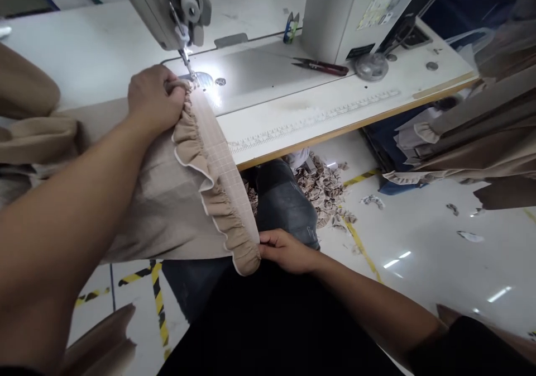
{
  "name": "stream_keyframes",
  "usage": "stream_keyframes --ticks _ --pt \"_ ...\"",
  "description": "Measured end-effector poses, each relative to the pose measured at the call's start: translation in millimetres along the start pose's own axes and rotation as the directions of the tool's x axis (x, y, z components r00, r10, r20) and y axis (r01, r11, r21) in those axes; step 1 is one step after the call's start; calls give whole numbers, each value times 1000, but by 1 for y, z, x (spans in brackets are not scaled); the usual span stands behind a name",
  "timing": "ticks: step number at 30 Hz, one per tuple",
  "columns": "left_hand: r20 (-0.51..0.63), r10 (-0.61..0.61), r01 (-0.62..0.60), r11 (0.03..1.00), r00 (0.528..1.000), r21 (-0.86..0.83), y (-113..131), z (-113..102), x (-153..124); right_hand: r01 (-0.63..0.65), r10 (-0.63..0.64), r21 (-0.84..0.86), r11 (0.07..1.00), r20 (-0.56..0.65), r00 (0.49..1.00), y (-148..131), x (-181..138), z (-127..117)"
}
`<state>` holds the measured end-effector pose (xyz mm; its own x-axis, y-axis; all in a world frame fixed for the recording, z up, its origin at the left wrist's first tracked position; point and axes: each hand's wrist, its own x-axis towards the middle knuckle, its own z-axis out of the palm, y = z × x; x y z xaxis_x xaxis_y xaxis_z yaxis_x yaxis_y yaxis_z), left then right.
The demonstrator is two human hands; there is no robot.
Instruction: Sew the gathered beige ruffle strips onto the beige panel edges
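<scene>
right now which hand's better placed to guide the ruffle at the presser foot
Likely the left hand: it holds the ruffle beside the presser foot; the right hand pinches its far end.

Sewing wkshop, looks like a garment factory floor. There's an industrial sewing machine (pixel 157 13) at 11 o'clock, w/ yellow warning labels (pixel 385 0) on its pillar approx. 1, set in a white worktop (pixel 84 46) w/ a ruler scale (pixel 314 120) along the edge. Big heap of ruffled scraps (pixel 322 189) on the floor (pixel 414 231), 3 o'clock; blk/yellow tape (pixel 158 298) marks the floor at 8; more frilled cloth (pixel 481 130) out beyond the heap, 3 o'clock.
</scene>
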<state>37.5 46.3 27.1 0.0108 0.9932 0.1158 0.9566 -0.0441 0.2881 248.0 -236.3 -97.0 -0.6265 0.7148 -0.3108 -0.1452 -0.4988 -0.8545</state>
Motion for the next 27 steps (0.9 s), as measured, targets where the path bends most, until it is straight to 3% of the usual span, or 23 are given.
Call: stream_keyframes --ticks 7,12,21,27 --pt "-35 33 -34 998 999 -53 0 -1 -4 -4 3 91 996 11 1000 -8 -13 15" --pt "-16 15 -17 989 1000 -145 -5 0 -1 -2 4 66 998 -34 999 -1 -20 19" --pt "217 34 21 970 976 -243 -23 -20 15 33 -36 -40 999 -76 996 -2 -25 22" --pt "271 44 17 975 962 -222 -23 -29 31 27 -32 -62 998 -82 996 -3 -25 20"
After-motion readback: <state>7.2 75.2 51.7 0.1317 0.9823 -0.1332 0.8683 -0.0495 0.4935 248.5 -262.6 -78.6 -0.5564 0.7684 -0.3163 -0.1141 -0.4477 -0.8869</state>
